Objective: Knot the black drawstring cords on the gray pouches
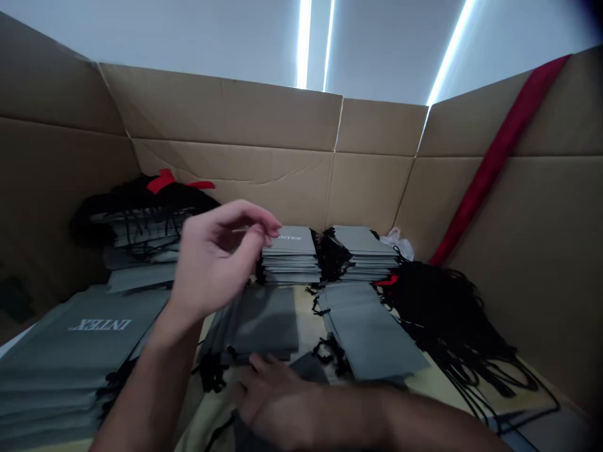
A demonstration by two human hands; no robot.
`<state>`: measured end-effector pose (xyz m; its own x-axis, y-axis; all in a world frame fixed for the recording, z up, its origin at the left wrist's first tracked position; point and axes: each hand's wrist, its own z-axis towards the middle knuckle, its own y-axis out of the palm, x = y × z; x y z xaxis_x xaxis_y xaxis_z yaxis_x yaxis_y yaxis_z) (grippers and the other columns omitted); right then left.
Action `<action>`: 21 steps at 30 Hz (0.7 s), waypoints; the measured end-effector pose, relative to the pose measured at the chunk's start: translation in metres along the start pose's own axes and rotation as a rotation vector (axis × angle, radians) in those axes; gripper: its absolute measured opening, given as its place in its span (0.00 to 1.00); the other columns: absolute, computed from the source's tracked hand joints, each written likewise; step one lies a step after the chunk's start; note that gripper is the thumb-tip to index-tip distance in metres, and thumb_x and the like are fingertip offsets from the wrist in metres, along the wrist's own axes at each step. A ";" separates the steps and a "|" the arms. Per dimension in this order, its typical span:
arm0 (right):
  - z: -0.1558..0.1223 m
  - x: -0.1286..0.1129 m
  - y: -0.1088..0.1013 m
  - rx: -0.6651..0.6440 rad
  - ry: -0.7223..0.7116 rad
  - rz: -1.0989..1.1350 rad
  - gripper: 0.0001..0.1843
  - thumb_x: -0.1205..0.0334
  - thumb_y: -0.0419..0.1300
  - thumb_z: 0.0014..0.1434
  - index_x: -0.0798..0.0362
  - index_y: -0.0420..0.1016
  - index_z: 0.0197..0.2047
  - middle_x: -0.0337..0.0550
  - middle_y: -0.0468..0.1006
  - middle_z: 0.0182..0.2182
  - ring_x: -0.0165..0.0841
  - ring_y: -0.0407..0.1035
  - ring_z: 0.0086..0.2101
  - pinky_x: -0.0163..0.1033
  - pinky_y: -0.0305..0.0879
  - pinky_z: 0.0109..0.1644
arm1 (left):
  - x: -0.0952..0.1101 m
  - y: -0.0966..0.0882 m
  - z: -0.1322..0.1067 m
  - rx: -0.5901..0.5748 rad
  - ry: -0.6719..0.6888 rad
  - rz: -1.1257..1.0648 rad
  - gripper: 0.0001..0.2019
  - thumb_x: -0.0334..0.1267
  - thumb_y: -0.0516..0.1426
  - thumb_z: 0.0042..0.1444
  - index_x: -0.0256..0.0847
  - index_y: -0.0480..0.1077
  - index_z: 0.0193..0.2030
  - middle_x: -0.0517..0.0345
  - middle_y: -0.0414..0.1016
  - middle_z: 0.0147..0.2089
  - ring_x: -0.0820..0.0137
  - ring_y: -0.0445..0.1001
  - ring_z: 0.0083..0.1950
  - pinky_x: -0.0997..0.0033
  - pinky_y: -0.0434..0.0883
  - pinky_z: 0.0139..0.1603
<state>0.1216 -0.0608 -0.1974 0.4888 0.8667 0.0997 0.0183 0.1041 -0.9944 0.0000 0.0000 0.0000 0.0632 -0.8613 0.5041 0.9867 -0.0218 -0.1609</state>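
Right hand (273,402): fingers (254,363) slightly spread, touching a grey drawstring bag (254,323).
Left hand (214,270): fingers curled, raised, pinching nothing.
Stacked INTEX bags (291,257): 1 o'clock from left hand.
Black cords (447,320): 3 o'clock.
Cardboard wall (282,176): 12 o'clock.

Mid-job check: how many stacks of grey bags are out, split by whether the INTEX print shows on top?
INTEX print showing: 2 (front-left stack, back-centre stack)
No print showing: 4 (back-left stack, back-right stack, middle stack, front-right stack)
Total: 6
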 end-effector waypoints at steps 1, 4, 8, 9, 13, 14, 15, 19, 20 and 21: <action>-0.005 0.001 -0.002 0.046 0.005 -0.002 0.20 0.67 0.65 0.67 0.64 0.76 0.61 0.58 0.85 0.54 0.50 0.79 0.56 0.54 0.80 0.61 | -0.007 0.003 0.001 -0.093 -0.046 0.020 0.07 0.31 0.62 0.66 0.40 0.83 0.40 0.57 0.85 0.36 0.71 0.81 0.35 0.75 0.75 0.31; -0.019 0.002 -0.010 0.154 0.000 0.015 0.19 0.71 0.61 0.69 0.65 0.74 0.61 0.58 0.85 0.53 0.46 0.80 0.54 0.48 0.78 0.62 | -0.032 0.014 0.004 -0.313 -0.126 0.129 0.09 0.36 0.60 0.67 0.38 0.83 0.42 0.55 0.86 0.37 0.69 0.79 0.34 0.74 0.71 0.30; -0.036 0.000 -0.031 0.096 0.004 0.121 0.18 0.66 0.63 0.69 0.63 0.74 0.60 0.58 0.86 0.49 0.46 0.81 0.49 0.47 0.80 0.56 | -0.060 0.027 0.005 -0.460 -0.169 0.244 0.12 0.40 0.58 0.67 0.38 0.83 0.42 0.55 0.85 0.37 0.70 0.75 0.31 0.72 0.69 0.31; -0.039 -0.001 -0.037 0.082 0.017 0.140 0.17 0.66 0.63 0.69 0.62 0.74 0.59 0.56 0.86 0.47 0.45 0.82 0.48 0.47 0.80 0.54 | -0.065 0.030 0.005 -0.482 -0.172 0.254 0.11 0.39 0.59 0.66 0.39 0.83 0.42 0.56 0.85 0.37 0.69 0.75 0.31 0.72 0.68 0.32; -0.046 0.005 -0.051 0.177 0.063 0.142 0.13 0.69 0.57 0.74 0.58 0.73 0.60 0.52 0.86 0.47 0.44 0.81 0.49 0.47 0.77 0.58 | -0.075 0.034 0.005 -0.562 -0.172 0.282 0.09 0.38 0.60 0.63 0.40 0.83 0.40 0.56 0.85 0.36 0.67 0.76 0.35 0.71 0.68 0.35; -0.047 0.009 -0.053 0.225 0.069 0.144 0.12 0.69 0.56 0.76 0.57 0.73 0.59 0.51 0.86 0.48 0.44 0.81 0.49 0.47 0.77 0.59 | -0.076 0.034 0.005 -0.570 -0.176 0.285 0.09 0.38 0.60 0.62 0.39 0.83 0.39 0.56 0.84 0.35 0.67 0.76 0.35 0.71 0.68 0.35; -0.048 0.013 -0.054 0.274 0.080 0.158 0.11 0.68 0.56 0.78 0.56 0.74 0.59 0.50 0.85 0.48 0.43 0.80 0.49 0.47 0.76 0.59 | -0.077 0.034 0.006 -0.570 -0.184 0.286 0.09 0.38 0.60 0.62 0.39 0.83 0.39 0.56 0.84 0.35 0.68 0.75 0.34 0.71 0.68 0.36; -0.055 0.035 -0.064 0.542 0.164 0.384 0.11 0.57 0.67 0.77 0.52 0.76 0.58 0.48 0.85 0.49 0.40 0.80 0.49 0.43 0.75 0.57 | -0.078 0.030 0.009 -0.529 -0.241 0.259 0.11 0.42 0.61 0.64 0.37 0.82 0.39 0.54 0.83 0.34 0.67 0.75 0.35 0.72 0.68 0.35; -0.058 0.041 -0.069 0.614 0.194 0.449 0.14 0.57 0.70 0.75 0.51 0.76 0.58 0.47 0.85 0.50 0.39 0.80 0.50 0.42 0.75 0.57 | -0.078 0.028 0.010 -0.524 -0.263 0.237 0.13 0.44 0.61 0.65 0.37 0.82 0.39 0.53 0.83 0.35 0.67 0.75 0.35 0.72 0.68 0.35; -0.061 0.047 -0.076 0.673 0.221 0.499 0.15 0.58 0.72 0.73 0.50 0.77 0.58 0.46 0.85 0.50 0.39 0.80 0.49 0.41 0.74 0.57 | -0.076 0.027 0.010 -0.526 -0.289 0.206 0.15 0.47 0.61 0.67 0.36 0.82 0.39 0.53 0.83 0.35 0.68 0.76 0.35 0.73 0.68 0.34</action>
<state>0.1959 -0.0580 -0.1197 0.4613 0.7808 -0.4214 -0.7297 0.0637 -0.6808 0.0229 0.0704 -0.0340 0.3542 -0.7040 0.6156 0.7495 -0.1800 -0.6370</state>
